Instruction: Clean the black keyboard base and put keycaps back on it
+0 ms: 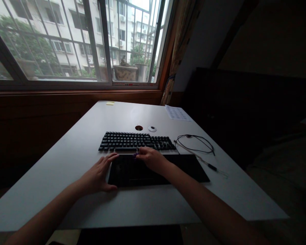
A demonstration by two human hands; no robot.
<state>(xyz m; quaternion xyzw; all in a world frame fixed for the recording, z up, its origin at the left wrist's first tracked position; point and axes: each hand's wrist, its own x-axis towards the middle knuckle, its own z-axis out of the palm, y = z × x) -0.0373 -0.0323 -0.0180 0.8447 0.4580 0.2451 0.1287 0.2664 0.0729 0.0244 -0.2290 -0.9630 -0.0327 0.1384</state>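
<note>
A flat black panel (155, 173), wide and low, lies on the white table in front of me. My left hand (102, 173) spans its left end, thumb at the near corner and fingers at the far corner, bracing it. Over the panel's far edge, my right hand (151, 158) is closed in a pinch. A small purple thing (135, 155) shows at its fingertips; its kind is too small and dark to tell. Just beyond the panel sits a black keyboard (127, 141) with its keycaps on, its front edge close to my right hand.
Right of the keyboard lie a coiled black cable (196, 136) and a thin tool with a dark grip (212, 167). A round table hole (139, 128) and a white ring-shaped cover (152, 129) are behind it. Printed paper (177, 113) and a yellow note (110, 103) lie farther back.
</note>
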